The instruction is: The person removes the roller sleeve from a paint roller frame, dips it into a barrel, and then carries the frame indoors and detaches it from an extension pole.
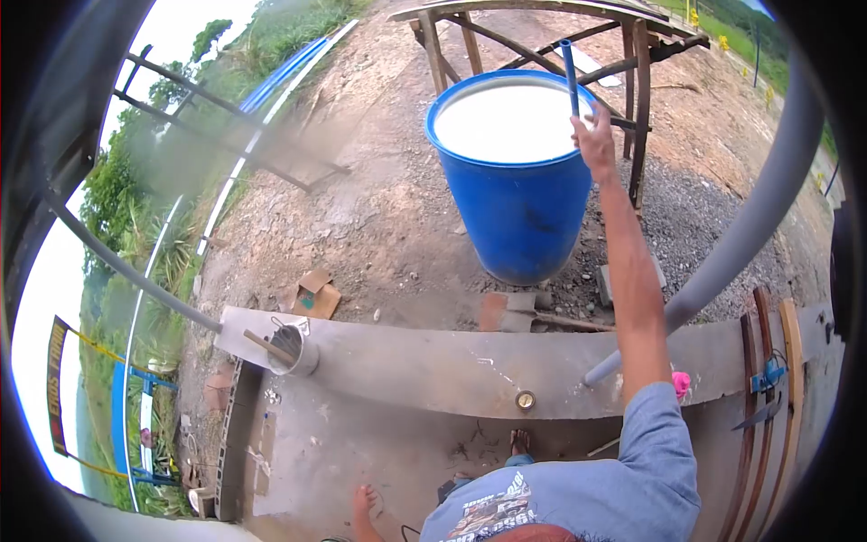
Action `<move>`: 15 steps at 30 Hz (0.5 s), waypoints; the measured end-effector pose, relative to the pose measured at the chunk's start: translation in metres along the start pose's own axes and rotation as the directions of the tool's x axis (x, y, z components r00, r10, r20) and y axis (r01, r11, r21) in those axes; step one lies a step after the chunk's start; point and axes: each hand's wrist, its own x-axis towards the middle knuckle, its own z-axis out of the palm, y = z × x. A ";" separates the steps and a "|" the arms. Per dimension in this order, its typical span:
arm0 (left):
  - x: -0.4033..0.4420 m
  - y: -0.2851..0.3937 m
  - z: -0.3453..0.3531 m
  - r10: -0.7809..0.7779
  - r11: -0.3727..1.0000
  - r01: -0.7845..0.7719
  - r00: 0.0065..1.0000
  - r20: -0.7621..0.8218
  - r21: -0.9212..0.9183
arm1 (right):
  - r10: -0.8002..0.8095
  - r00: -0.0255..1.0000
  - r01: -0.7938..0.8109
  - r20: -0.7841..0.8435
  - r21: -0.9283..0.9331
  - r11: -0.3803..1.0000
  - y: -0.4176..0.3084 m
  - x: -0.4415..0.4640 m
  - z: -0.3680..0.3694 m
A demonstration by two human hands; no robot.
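My right arm stretches forward to a tall blue barrel (517,212) filled close to its rim with white material. At the barrel's right rim, my right hand (594,143) has its fingers closed around the lower visible part of a blue pipe (569,68). The pipe stands nearly upright, and its lower end is out of sight. Low by my side, my left hand (364,499) hangs over the floor with its fingers apart and nothing in it.
A low concrete wall (424,357) separates me from the barrel. On it are a bucket (302,352) with a stick, a small round tin (525,399) and a pink object (681,384). A grey pipe (736,244) slants at right. Behind the barrel stands a wooden table (639,99).
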 end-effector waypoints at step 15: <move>-0.035 -0.088 -0.006 -0.450 0.886 0.430 0.887 -0.099 -0.177 | -0.085 0.971 0.185 0.225 -0.472 0.862 -0.057 0.129 0.047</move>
